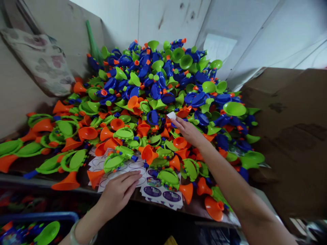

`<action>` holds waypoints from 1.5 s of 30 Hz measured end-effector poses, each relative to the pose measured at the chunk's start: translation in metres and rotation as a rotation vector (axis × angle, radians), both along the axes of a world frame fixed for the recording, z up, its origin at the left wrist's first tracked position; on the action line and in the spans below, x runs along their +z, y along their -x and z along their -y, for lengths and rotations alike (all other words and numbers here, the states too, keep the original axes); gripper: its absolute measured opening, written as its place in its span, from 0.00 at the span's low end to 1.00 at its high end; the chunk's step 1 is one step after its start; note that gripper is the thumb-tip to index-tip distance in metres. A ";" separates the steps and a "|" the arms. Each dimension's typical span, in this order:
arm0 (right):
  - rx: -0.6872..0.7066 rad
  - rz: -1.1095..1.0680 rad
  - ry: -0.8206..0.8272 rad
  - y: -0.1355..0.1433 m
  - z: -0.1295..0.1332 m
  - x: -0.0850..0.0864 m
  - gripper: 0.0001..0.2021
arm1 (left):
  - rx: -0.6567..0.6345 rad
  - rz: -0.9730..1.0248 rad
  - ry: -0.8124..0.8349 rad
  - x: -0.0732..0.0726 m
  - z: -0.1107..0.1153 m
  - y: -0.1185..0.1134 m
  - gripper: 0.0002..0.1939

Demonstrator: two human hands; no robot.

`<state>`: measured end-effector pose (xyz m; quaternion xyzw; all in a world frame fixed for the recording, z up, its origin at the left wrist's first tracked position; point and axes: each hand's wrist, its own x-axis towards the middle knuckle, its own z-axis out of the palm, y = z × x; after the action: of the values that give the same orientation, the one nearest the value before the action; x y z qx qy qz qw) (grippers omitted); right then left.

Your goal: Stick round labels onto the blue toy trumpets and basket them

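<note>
My right hand [186,131] reaches over the pile of plastic toy trumpets, its fingers closed on a small white piece of paper [171,115]. My left hand [122,190] rests at the table's front edge over sheets with oval outlines [129,167]; its fingers are together, and whether anything is under them is hidden. Right of it lie sheets with purple oval stickers [152,191]. A green trumpet with an orange bell [168,178] lies across these sheets. Blue trumpets with green bells [155,92] are heaped behind the green and orange ones.
Cardboard [288,136] stands at the right, and more cardboard [68,27] at the left with a patterned cloth bag [48,63] hanging on it. A blue-rimmed bin [58,216] with trumpets is at the lower left. A white wall [166,20] rises behind the heap.
</note>
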<state>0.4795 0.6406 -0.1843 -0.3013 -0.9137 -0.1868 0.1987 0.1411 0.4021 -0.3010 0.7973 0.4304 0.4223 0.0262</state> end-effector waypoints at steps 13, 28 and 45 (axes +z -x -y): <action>0.328 -0.828 0.241 0.073 0.134 -0.014 0.54 | -0.048 0.991 0.595 0.043 -0.008 -0.052 0.27; 0.224 -1.672 0.966 0.146 0.230 -0.065 0.60 | -0.037 1.782 0.489 0.045 0.002 -0.094 0.26; 0.123 -1.475 0.524 0.128 0.250 -0.035 0.53 | -0.167 1.409 0.343 0.039 0.030 -0.089 0.29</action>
<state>0.3514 0.3910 -0.2196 -0.3335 -0.5749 0.2946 0.6866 0.2297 0.3720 -0.2625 0.3514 0.3091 0.7585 0.4535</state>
